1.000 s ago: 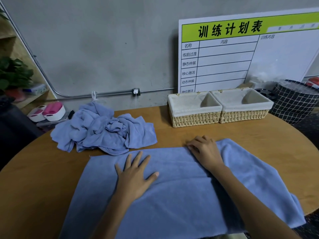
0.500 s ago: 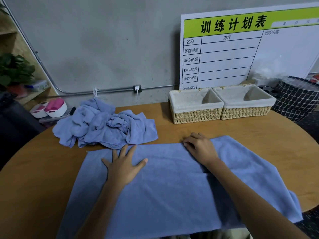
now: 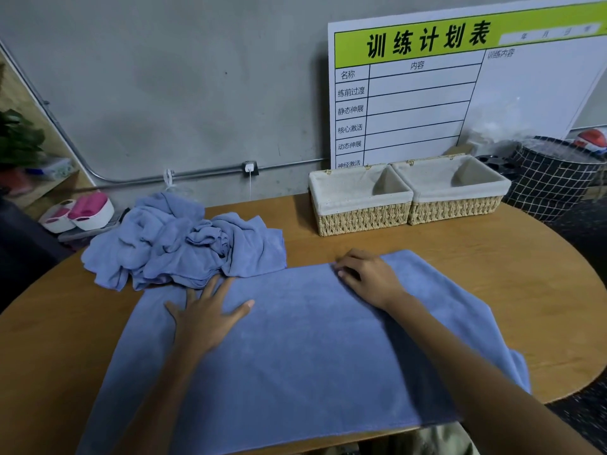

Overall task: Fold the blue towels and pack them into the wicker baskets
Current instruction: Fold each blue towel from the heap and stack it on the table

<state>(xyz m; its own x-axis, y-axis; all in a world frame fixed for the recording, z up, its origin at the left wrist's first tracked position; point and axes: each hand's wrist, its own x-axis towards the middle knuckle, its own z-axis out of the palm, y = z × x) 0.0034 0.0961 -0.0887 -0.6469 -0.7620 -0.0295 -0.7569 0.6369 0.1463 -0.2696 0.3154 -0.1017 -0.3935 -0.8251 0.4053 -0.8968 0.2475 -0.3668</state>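
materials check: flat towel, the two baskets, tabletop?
Flat towel: soft blue cloth, likely microfibre or terry; matte, fuzzy nap, drapes limply over the table edge.
Baskets: woven straw-coloured fibre, wicker or similar, plaited weave showing; off-white fabric liner folded over the rim.
Tabletop: looks like wood or wood-look laminate; smooth orange-brown surface with slight sheen. Which one, cannot tell.

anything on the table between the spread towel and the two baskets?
Nothing visible. Bare table lies between the spread towel and both wicker baskets, which look empty. The crumpled towel pile sits off to the left, clear of that path.
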